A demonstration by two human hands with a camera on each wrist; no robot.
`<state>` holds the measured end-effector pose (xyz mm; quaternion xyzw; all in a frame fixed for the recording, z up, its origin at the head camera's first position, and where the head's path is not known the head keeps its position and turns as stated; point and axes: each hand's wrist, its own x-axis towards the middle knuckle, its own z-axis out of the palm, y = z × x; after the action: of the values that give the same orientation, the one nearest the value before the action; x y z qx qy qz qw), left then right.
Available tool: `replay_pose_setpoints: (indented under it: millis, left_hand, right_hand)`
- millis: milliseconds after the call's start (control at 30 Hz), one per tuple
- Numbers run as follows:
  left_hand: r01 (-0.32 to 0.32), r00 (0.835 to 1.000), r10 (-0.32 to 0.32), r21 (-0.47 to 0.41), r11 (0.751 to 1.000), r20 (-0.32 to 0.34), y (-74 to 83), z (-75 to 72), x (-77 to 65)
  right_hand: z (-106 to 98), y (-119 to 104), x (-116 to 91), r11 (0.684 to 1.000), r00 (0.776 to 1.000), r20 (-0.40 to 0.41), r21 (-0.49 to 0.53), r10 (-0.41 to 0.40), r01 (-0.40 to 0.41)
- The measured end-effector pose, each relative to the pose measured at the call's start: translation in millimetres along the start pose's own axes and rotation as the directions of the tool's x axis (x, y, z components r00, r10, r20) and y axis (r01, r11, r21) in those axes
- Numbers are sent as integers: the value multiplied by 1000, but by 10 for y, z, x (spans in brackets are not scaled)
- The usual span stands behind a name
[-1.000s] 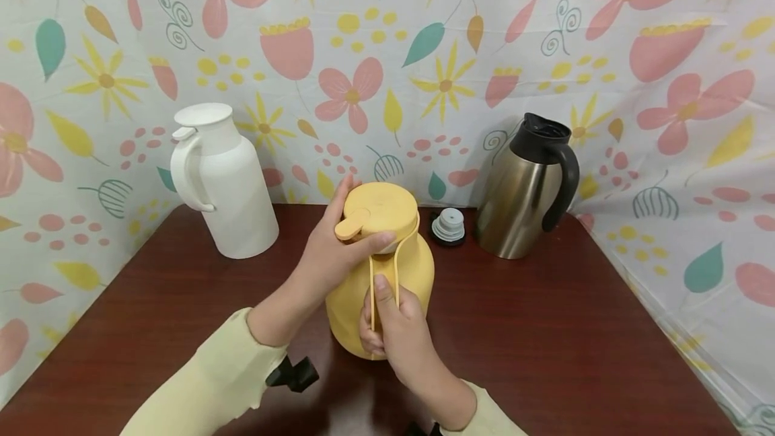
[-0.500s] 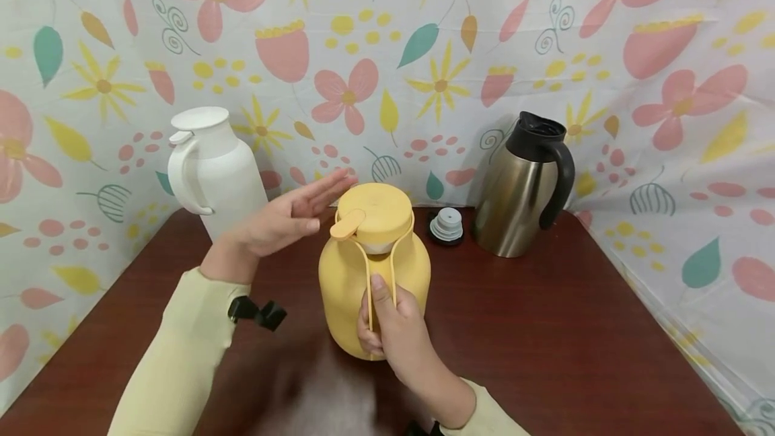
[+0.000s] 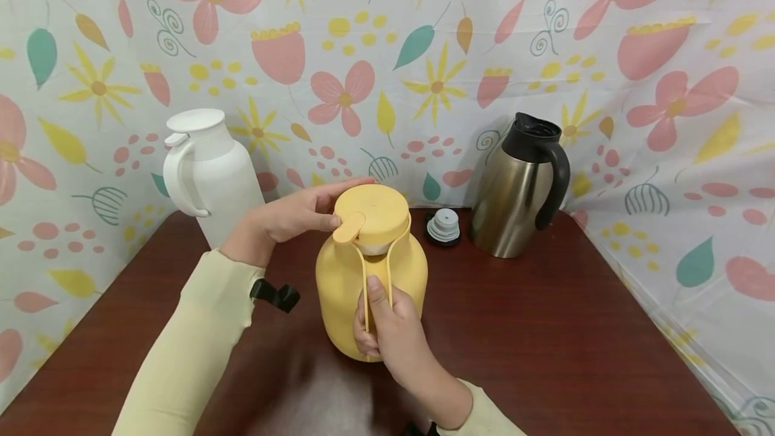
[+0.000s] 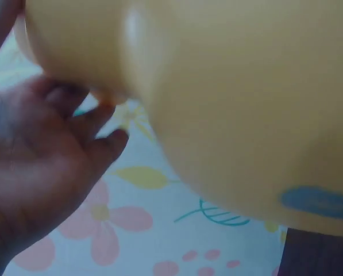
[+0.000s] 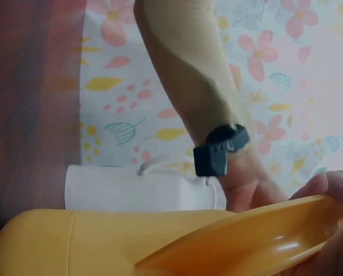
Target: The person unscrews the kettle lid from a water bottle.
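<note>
A yellow thermos jug (image 3: 336, 288) with a round yellow lid (image 3: 378, 207) stands on the table, its handle turned to the near side. The person's right hand (image 3: 399, 335) grips that handle, thumb along its upper part. At the lid's left side is the left hand (image 3: 293, 214); its extended fingers reach along the far side, with the thumb tip by the lid's small lever (image 3: 349, 227). In the left wrist view the left hand (image 4: 45, 155) lies beside the jug's neck, slightly blurred. The right wrist view shows the yellow handle (image 5: 263, 236) close up.
A white thermos jug (image 3: 220, 180) stands at the back left. To the back right is a steel jug (image 3: 508, 200) with a black top and handle. Near it lies a grey stopper (image 3: 445, 224) on a black base. A flowered cloth (image 3: 460, 52) hangs behind the dark red table (image 3: 533, 348).
The left hand lets go of the lid, moves off to the left with fingers straight, then comes back to the lid's left side. The right hand keeps its hold on the handle.
</note>
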<state>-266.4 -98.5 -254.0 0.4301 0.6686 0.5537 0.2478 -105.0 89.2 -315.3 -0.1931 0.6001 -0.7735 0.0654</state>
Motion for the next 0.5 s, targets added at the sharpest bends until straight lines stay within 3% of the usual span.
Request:
replay_pose_setpoints:
  millis: [100, 200, 300, 400, 467, 500]
  left_hand:
    - [24, 989, -23, 6, 1000, -145, 29, 179, -71]
    - [50, 945, -39, 25, 998, -324, 58, 409, -139]
    - [113, 861, -60, 74, 991, -506, 90, 639, -178]
    - [184, 769, -75, 108, 977, -635, 103, 829, -173]
    - [222, 726, -80, 123, 967, -683, 100, 921, -165]
    - [231, 715, -82, 125, 965, -694, 99, 952, -164]
  right_hand:
    - [5, 10, -1, 1000, 1000, 2, 1, 0, 0]
    - [9, 17, 3, 1000, 1000, 5, 0, 0, 0]
    - [12, 20, 12, 1000, 1000, 8, -3, 1, -1]
    - [10, 20, 14, 1000, 1000, 7, 0, 5, -5]
    - [6, 22, 8, 1000, 1000, 8, 1, 1, -1]
    - [4, 24, 2, 1000, 1000, 6, -4, -2, 2]
